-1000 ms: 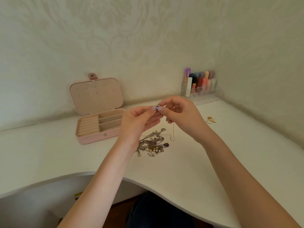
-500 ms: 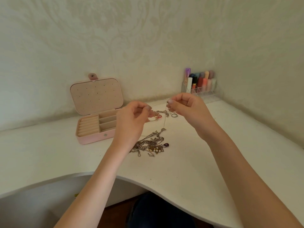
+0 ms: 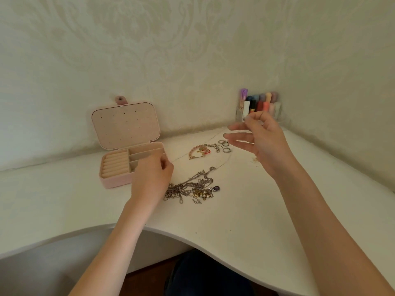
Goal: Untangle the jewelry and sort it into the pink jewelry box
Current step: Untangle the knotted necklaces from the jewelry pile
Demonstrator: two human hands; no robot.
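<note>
Head camera looks down, close, over desk (image 3: 245,210).

Left hand (image 3: 152,178) low, fingers curled under; right hand (image 3: 259,138) raised, fingers loosely spread

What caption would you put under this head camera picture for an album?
Two hands hover over a white desk: open pink jewelry box, tangled chains, beaded bracelet and rings awaiting sorting.
</note>
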